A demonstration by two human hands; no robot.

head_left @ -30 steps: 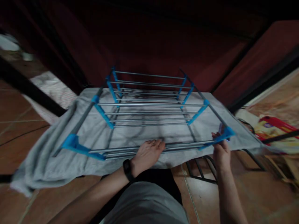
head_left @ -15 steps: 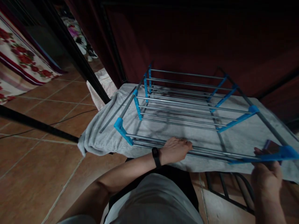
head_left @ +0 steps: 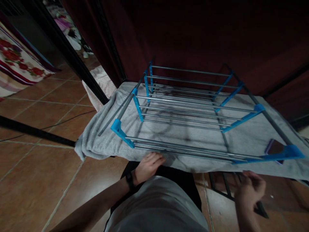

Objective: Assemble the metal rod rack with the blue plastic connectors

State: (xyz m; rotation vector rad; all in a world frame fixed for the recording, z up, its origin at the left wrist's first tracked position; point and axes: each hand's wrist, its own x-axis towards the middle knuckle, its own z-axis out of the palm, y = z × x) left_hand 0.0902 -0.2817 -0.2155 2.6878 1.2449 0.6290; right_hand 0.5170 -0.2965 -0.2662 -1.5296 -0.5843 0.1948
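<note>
A rack of grey metal tubes (head_left: 178,124) with blue plastic brackets (head_left: 122,133) lies on its side on a grey blanket (head_left: 96,138). Below its front rods, my left hand (head_left: 149,164) is at the blanket's front edge, fingers loosely bent and off the rods. It wears a black wristband. My right hand (head_left: 251,187), slightly blurred, hangs in front of the edge, below the right front bracket, its fingers loosely curled with nothing visible in them. A dark, purple-edged flat object, perhaps a phone (head_left: 275,147), lies beside that bracket, partly hidden behind it. A loose-ended tube (head_left: 111,119) sticks out at the left.
The blanket covers a bed with a black metal frame (head_left: 38,132). Behind the rack hangs a dark red curtain (head_left: 193,38). On the left are a tiled floor (head_left: 41,180), a thin black cable (head_left: 67,119), a striped cloth (head_left: 102,82) and a flowered cloth (head_left: 21,61).
My left hand has come off the front rods and drawn back left, towards my body. My right hand has left the right bracket and moved down and left, uncovering the dark flat object.
</note>
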